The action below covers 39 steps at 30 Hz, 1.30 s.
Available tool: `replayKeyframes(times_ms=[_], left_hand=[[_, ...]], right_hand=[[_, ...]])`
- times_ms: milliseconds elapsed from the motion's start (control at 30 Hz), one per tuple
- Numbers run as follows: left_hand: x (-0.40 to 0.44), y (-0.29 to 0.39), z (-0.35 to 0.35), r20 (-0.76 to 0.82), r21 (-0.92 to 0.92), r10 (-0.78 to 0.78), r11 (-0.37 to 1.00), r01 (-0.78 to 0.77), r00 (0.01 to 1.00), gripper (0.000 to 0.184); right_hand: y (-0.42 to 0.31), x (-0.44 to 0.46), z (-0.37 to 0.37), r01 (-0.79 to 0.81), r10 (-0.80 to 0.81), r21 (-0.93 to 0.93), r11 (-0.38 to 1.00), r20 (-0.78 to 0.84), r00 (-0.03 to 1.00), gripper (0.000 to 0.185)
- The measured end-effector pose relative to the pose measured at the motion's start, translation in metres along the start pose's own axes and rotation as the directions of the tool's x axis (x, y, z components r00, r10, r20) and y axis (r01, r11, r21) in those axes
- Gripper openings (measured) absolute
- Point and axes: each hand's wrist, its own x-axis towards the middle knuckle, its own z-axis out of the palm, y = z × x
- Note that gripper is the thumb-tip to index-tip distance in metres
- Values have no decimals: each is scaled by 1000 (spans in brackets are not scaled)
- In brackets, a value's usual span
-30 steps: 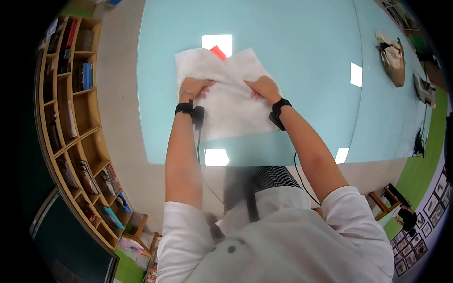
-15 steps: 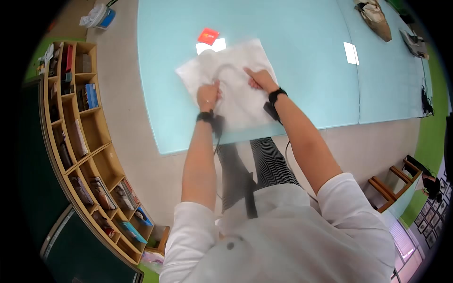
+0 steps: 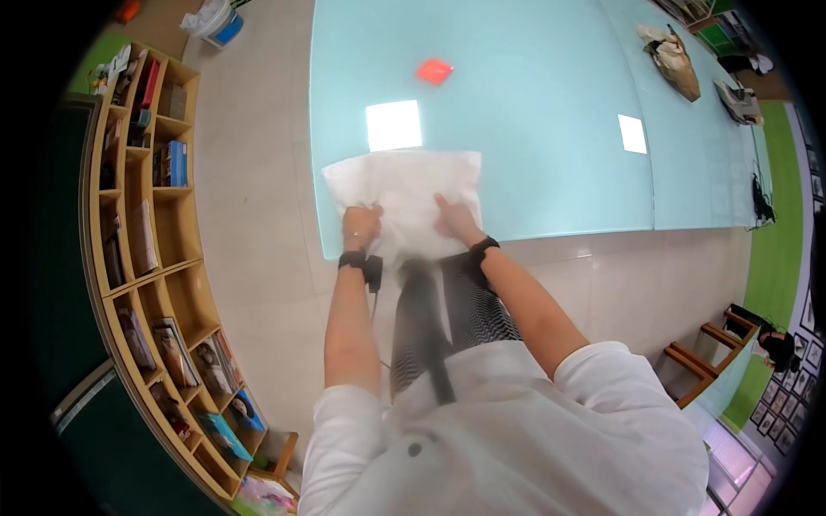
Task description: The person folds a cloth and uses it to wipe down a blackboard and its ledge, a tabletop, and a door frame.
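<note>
A white cloth [image 3: 417, 185], soft and slightly creased, hangs over the near edge of the pale blue table with its far part resting on the tabletop. My left hand [image 3: 361, 225] grips its left side, thumb on top and fingers curled beneath. On the right side, my right hand [image 3: 458, 221] holds it the same way, thumb pointing away from me. Both wrists wear black bands. Farther in on the table lies a small red packet [image 3: 434, 71], apart from the cloth and slightly blurred.
Wooden shelves [image 3: 176, 228] with books stand to the left, and a bucket [image 3: 219, 26] is on the floor behind them. A brown paper bag [image 3: 673, 64] lies at the table's far right. A wooden stool [image 3: 701, 361] stands at right. Bright reflections show on the tabletop.
Both hands have drawn the cloth toward my body, so it now lies at the table edge, farther from the red packet. The camera view has shifted too.
</note>
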Motion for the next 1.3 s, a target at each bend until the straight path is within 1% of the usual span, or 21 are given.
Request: replayKeyframes(times_ms=[33, 100, 167, 200, 267, 367, 433, 467, 533, 667, 700, 767, 833, 867, 900, 967, 1033, 1100, 1167, 1267, 1300], left_hand=[[6, -7, -11, -18, 1, -16, 1000, 16, 1000, 32], [14, -16, -22, -16, -102, 47, 994, -49, 999, 30], [22, -13, -29, -33, -217, 44, 975, -50, 998, 34], [27, -12, -31, -36, -217, 11, 976, -19, 999, 33], [32, -8, -30, -44, -222, -47, 974, 36, 998, 31], [38, -5, -29, -60, -135, -70, 989, 61, 996, 30], [35, 0, -28, -92, -113, -105, 989, 94, 990, 31], [31, 0, -26, -105, -109, -112, 989, 101, 988, 31], [34, -12, -17, -137, -105, -95, 991, 81, 986, 33], [13, -18, 5, -276, -274, -68, 962, -11, 959, 40], [22, -38, 15, -323, -203, -20, 978, -49, 946, 43], [13, -43, 32, -211, -181, -30, 983, -9, 977, 46], [-20, -14, 51, -58, -183, -49, 982, 37, 997, 47], [-24, -7, 62, 54, -33, -13, 999, 14, 998, 48], [-29, 4, 79, 107, 1, -7, 1000, 7, 994, 49], [-44, 27, 122, 212, 57, -1, 998, -12, 977, 50], [-50, 40, 167, 303, 60, 150, 982, -176, 941, 52], [-68, 91, 206, 396, 170, 24, 981, -99, 918, 52], [-83, 136, 244, 416, 237, -20, 968, -87, 909, 48], [-74, 174, 294, 415, 399, -27, 904, -155, 909, 42], [-67, 182, 302, 394, 415, 2, 892, -180, 919, 41]], right_hand=[[-9, -2, 10, 45, -45, -3, 999, 2, 999, 69], [-18, 0, 27, 122, -122, -6, 992, 14, 992, 69], [-26, 3, 34, 46, -45, -72, 996, 19, 999, 73], [-24, 9, 36, 15, -12, -108, 994, 24, 1000, 75], [-9, 22, 40, 156, -169, -295, 943, -17, 985, 66], [-23, 16, 34, 154, -156, -341, 927, 21, 987, 64], [-29, 15, 31, 102, -101, -335, 937, 21, 995, 68], [-37, 7, 29, 56, -44, -272, 961, 50, 998, 74], [-38, 6, 22, 86, -68, -183, 979, 102, 992, 73], [-31, 3, 3, 152, -146, -7, 988, 223, 964, 66], [-28, 6, -3, 143, -140, -1, 990, 221, 965, 68], [-10, 15, -8, 116, -116, 13, 993, 218, 969, 72], [10, 20, -32, 89, -125, 163, 983, 229, 965, 64], [18, 22, -51, 65, -113, 212, 975, 224, 968, 60], [27, 27, -72, 43, -102, 259, 965, 219, 970, 56], [49, 34, -125, -86, 41, 359, 929, 129, 991, 54], [74, 37, -184, -88, 78, 421, 903, 43, 996, 54], [103, 39, -239, -36, 83, 396, 917, -101, 991, 54], [112, 38, -287, -50, 131, 377, 925, -193, 972, 51], [109, 55, -323, -122, 247, 442, 889, -238, 939, 48], [104, 62, -327, -72, 219, 463, 883, -272, 937, 47]])
